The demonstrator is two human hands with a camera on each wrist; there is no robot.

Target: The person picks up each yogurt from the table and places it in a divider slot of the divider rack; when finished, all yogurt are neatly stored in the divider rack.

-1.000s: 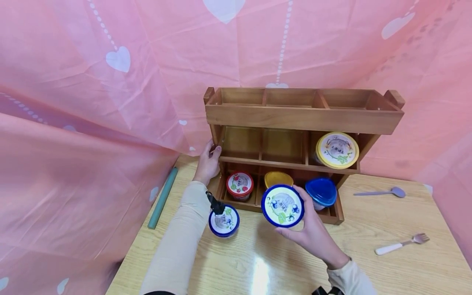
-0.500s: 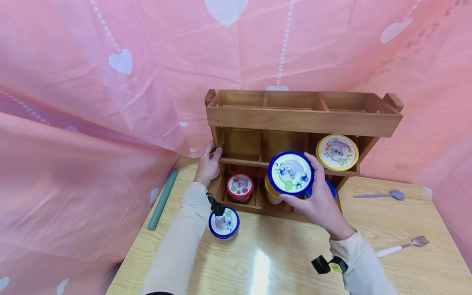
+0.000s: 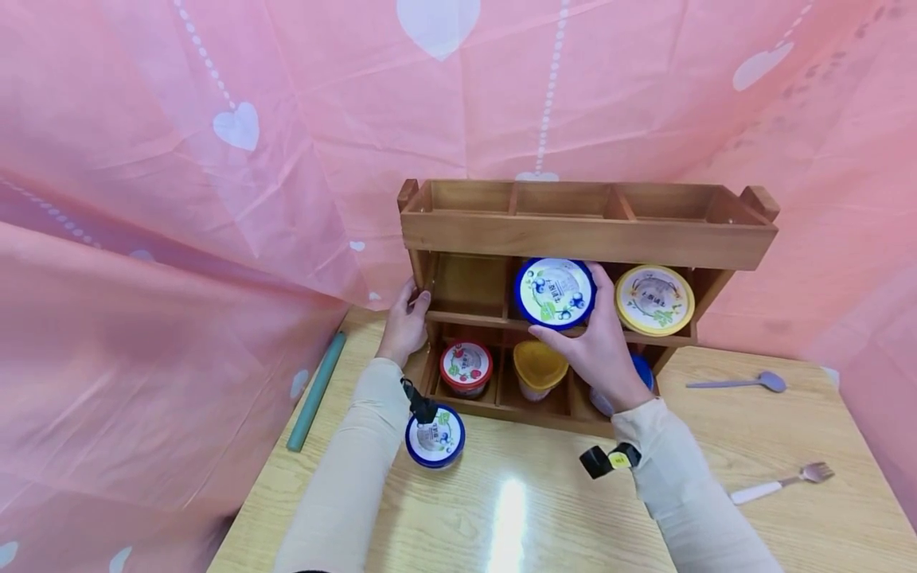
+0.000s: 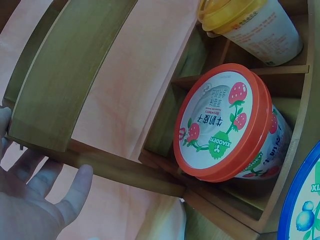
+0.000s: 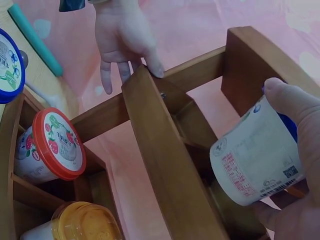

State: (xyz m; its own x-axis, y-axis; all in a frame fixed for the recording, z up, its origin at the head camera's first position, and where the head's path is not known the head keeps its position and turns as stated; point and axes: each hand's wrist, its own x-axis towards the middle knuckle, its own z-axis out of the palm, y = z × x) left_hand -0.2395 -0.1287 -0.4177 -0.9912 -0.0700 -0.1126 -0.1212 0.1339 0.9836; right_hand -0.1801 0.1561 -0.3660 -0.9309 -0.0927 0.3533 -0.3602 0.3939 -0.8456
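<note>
1. Farthest left on my head feed, a green stick (image 3: pixel 315 391) lies on the tabletop (image 3: pixel 552 517), to the left of the left forearm.
2. I see the left hand (image 3: pixel 403 325) at the left side of the wooden shelf (image 3: pixel 587 240), touching it with mostly straight, unclenched fingers.
3. Just right of the left forearm, a blue-lidded tub (image 3: pixel 434 439) stands on the tabletop in front of the shelf, partly covered by the black wrist mount (image 3: pixel 423 408).
4. To the right of the left hand and lower, a red-lidded strawberry tub (image 3: pixel 467 366) sits in the left compartment of the bottom tier.
5. Next, left of the right wrist, a yellow-lidded cup (image 3: pixel 540 368) occupies the middle bottom compartment.
6. Above that cup, I have the right hand (image 3: pixel 596 338) grasping the blueberry tub (image 3: pixel 555 293) between thumb and fingers, at the middle compartment of the middle tier. I cannot tell whether its base touches the shelf.
7. Partly behind the right wrist, a dark-blue-lidded cup (image 3: pixel 642 371) stands in the right bottom compartment.
8. Just right of the right hand's fingers, a yellow-lidded tub (image 3: pixel 655 301) fills the right middle-tier compartment.
9. Well right of the right hand, a purple spoon (image 3: pixel 771 382) lies on the tabletop; nearer me, a white-handled fork (image 3: pixel 758 492) lies beside the right sleeve.
</note>
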